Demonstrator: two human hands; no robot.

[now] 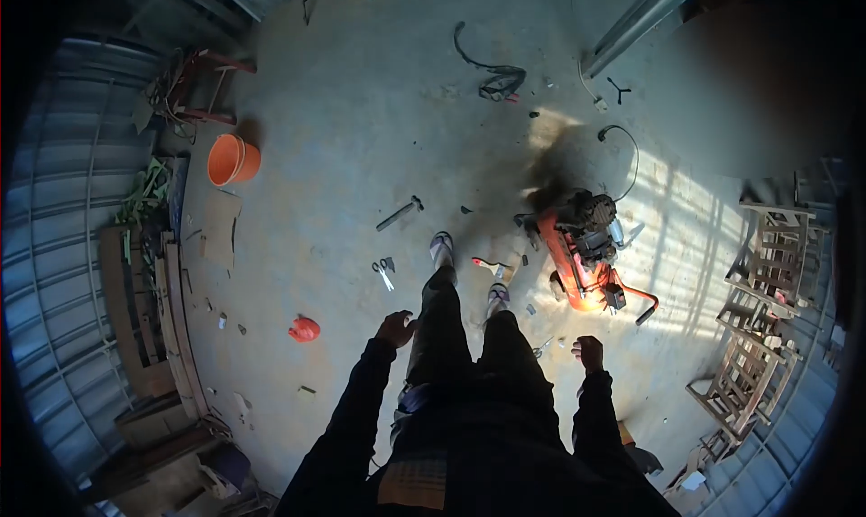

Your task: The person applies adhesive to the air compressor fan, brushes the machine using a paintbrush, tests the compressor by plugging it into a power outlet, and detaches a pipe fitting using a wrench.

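Orange bucket [223, 161] upper left, red bag [304, 329] lower left, orange-red compressor [575, 264] with black motor [591, 217] right of centre, grid-patterned sunlight beside it.

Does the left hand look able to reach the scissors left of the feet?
Probably, by bending down: the left hand seems empty, and the scissors lie on the floor with nothing blocking them.

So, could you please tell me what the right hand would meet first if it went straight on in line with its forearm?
The right hand would probably meet the orange machine first, though its height is unclear and it might pass above.
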